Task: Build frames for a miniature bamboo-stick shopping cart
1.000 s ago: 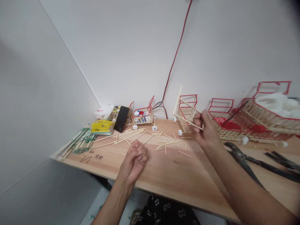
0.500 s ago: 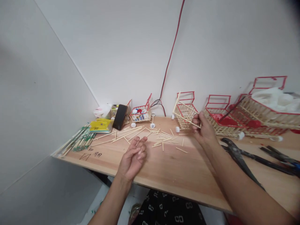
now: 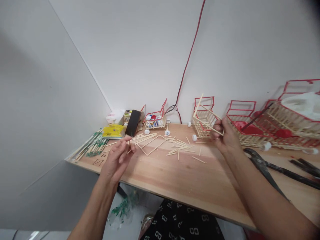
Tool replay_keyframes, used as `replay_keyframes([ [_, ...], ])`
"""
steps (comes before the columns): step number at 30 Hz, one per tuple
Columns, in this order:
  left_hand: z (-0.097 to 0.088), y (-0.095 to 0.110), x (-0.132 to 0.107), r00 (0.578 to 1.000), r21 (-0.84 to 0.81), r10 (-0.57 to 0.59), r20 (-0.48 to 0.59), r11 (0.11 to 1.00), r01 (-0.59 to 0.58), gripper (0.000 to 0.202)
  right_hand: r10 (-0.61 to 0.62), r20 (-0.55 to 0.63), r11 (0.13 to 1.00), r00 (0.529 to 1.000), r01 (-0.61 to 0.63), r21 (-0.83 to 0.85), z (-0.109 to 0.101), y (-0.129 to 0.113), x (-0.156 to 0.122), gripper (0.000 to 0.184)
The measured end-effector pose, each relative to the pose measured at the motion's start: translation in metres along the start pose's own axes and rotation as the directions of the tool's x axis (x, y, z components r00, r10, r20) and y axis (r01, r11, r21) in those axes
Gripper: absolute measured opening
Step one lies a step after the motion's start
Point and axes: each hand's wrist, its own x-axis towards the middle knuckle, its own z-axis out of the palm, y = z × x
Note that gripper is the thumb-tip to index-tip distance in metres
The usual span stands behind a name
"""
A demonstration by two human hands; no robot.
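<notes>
My right hand (image 3: pixel 223 135) is closed on one end of a frame of thin wooden sticks (image 3: pixel 198 105), held up above the table. The frame's upper end overlaps a small stick-built cart with red trim (image 3: pixel 205 124) behind it. My left hand (image 3: pixel 119 157) hovers over the table on the left, fingers loosely bent and apart. Near its fingertips lie long bare sticks (image 3: pixel 145 137); I make out no firm grip on any of them. An angular outline of joined sticks (image 3: pixel 147 154) lies to its right, with a scatter of short cut sticks (image 3: pixel 178 145) beyond.
A phone (image 3: pixel 133 122) leans beside a yellow packet (image 3: pixel 112 130). Green-wrapped stick bundles (image 3: pixel 96 145) lie at the left edge. A cart holding bottle caps (image 3: pixel 154 120) and more red-trimmed carts (image 3: pixel 246 130) line the wall. Large pliers (image 3: pixel 262 168) lie at right.
My left hand has moved left, towards the long sticks. My right hand still holds the stick frame in much the same place. The view has shifted slightly left.
</notes>
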Motion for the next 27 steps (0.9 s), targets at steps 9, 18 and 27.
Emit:
replay_keyframes([
  [9,-0.003,0.004,-0.003,0.999,0.002,-0.045,-0.025,0.999,0.045,0.018,-0.049,0.047,0.992,0.998,0.054,-0.114,-0.002,0.000,0.002,0.037],
  [18,-0.025,0.004,-0.017,0.983,-0.114,-0.184,-0.012,0.977,0.182,0.007,0.017,0.008,0.999,1.000,-0.017,0.030,-0.001,0.000,-0.001,0.033],
  [27,0.002,-0.019,-0.016,0.968,-0.328,-0.250,0.027,0.912,0.245,0.012,0.021,-0.010,0.999,1.000,-0.021,0.029,0.001,0.003,-0.001,0.035],
])
